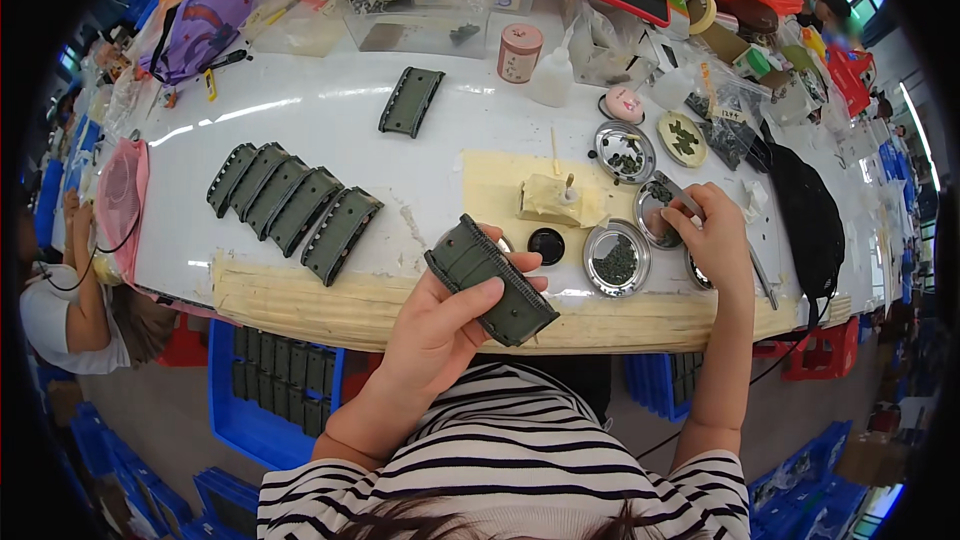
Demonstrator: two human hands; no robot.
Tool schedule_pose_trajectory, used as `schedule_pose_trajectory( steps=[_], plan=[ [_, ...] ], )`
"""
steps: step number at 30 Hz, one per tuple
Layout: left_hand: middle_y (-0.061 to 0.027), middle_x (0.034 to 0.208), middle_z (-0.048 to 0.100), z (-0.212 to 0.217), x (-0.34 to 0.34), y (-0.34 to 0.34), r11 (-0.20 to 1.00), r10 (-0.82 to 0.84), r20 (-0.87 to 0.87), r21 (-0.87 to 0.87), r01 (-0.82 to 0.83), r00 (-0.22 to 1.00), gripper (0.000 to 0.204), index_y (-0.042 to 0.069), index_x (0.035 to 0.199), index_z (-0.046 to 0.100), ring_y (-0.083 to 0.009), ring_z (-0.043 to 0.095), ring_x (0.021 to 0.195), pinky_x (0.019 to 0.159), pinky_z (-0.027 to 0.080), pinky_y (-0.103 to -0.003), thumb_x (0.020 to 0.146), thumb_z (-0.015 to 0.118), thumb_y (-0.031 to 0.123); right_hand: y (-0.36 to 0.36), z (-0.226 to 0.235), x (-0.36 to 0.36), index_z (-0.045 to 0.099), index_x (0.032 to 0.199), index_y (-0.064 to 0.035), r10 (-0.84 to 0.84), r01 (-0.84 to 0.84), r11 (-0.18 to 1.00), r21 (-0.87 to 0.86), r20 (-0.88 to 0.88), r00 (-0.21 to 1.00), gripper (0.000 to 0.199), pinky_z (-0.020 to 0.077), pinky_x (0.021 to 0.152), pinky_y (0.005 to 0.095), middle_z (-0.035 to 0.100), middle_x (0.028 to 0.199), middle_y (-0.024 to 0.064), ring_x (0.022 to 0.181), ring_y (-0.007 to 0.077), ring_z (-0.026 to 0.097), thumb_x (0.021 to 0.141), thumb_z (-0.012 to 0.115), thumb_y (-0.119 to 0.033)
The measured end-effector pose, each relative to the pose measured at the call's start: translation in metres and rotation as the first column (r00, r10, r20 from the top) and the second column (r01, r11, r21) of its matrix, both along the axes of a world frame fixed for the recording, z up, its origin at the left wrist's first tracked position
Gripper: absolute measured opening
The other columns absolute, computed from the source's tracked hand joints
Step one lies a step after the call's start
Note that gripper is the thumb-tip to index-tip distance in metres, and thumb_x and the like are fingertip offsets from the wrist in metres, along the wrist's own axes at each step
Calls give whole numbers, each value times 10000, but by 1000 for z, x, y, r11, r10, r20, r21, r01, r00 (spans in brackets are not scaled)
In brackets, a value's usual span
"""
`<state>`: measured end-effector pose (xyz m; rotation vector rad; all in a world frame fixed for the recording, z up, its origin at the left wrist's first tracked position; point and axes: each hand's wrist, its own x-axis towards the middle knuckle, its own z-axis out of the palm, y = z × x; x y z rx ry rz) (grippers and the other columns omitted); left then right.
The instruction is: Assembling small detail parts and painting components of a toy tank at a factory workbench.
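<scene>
The left hand (445, 325) grips a dark green ribbed plastic part (490, 280), fingers curled over its upper face and thumb along its near edge. The right hand (715, 240) pinches metal tweezers (700, 215), tips down at a small round tin (655, 215).

The surface is a white worktable (330, 120), its near edge covered in yellowish masking tape (300, 295). The room is crowded, with blue crates (260, 390) on the floor under the table and another person's arm (80, 280) at its left end.

Left of the held part, five matching green parts (295, 205) lie in a leaning row; one more (410, 102) lies further back. Just right of the held part sit a black disc (546, 246) and a tin of dark bits (617, 258). Behind it, a taped block (555, 202) holds a small stick. Bottles, bags and clear boxes crowd the far edge.

The held part hovers above the near table edge, well apart from the right hand.
</scene>
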<state>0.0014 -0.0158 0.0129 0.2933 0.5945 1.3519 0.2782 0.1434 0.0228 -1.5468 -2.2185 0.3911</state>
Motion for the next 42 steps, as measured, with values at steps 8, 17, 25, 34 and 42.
schedule_pose_trajectory(
  steps=[8,17,25,34,42],
  plan=[
    [-145,1154,606,-15,-4,-7,977,162,-155,161,-137,975,428,68,1219,469,-252,612,1093,946,512,-387,848,590,-109,2,-8,-4,630,838,-6,-4,4,1000,3,44,999,155,459,637,376,602,816,123,697,285,605,814,678,-152],
    [-134,1132,608,-1,-10,-7,987,159,15,13,-159,987,252,90,1125,479,-206,641,1015,859,557,-364,907,590,30,0,-7,-5,594,861,-17,31,-34,999,31,111,993,133,467,659,413,601,860,132,731,336,611,832,649,-134],
    [-96,1207,573,-5,-14,-11,997,65,34,-53,-63,997,382,79,1241,480,-184,606,1081,920,551,-349,891,626,32,0,-14,-3,523,904,-10,81,-97,989,115,130,988,95,449,651,420,561,847,158,727,365,572,834,586,-27],
    [-58,1262,548,-10,-3,-7,981,140,165,-157,-114,976,525,100,1378,428,-170,570,1133,1034,480,-353,896,627,35,-40,15,-21,613,898,-4,46,7,991,133,-394,918,124,309,482,224,561,686,15,538,43,367,807,634,76],
    [-62,1155,623,-9,5,-6,996,70,224,-78,-53,972,437,103,1298,481,-177,612,1054,983,500,-352,895,637,35,-95,31,-80,724,921,-46,358,-271,933,236,-560,747,272,401,523,228,628,812,47,608,108,529,692,745,99]
  ],
)
